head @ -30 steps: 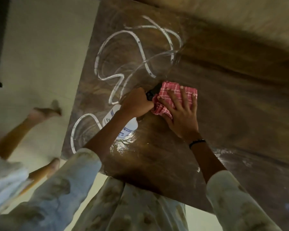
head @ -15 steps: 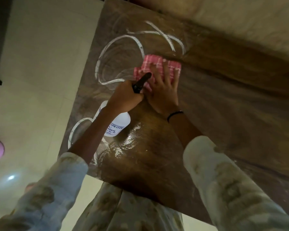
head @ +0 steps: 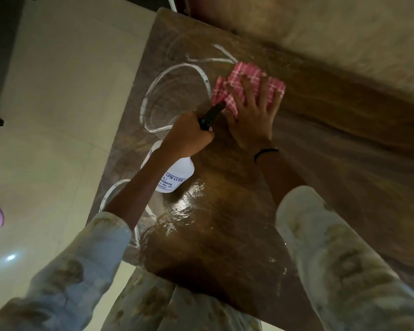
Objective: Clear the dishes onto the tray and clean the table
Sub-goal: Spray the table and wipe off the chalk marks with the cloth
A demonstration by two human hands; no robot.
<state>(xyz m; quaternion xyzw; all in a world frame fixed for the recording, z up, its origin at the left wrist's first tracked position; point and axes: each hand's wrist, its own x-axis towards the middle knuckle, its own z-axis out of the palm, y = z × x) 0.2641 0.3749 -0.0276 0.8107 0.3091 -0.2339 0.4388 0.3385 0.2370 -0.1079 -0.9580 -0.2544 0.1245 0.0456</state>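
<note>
Looking down, you see the big brown wooden table [head: 320, 163], wet and shiny near you, with white curly lines [head: 153, 91] drawn across its far left part. Your right hand [head: 253, 120] lies flat with its fingers spread apart, pressing the pink and white checked cloth [head: 246, 75] onto the table right beside those lines. Your left hand [head: 189, 134] has its fingers curled tight around the black top of the white plastic spray bottle [head: 177, 175], held just next to the cloth. A thin black band [head: 265, 152] sits on your right wrist.
</note>
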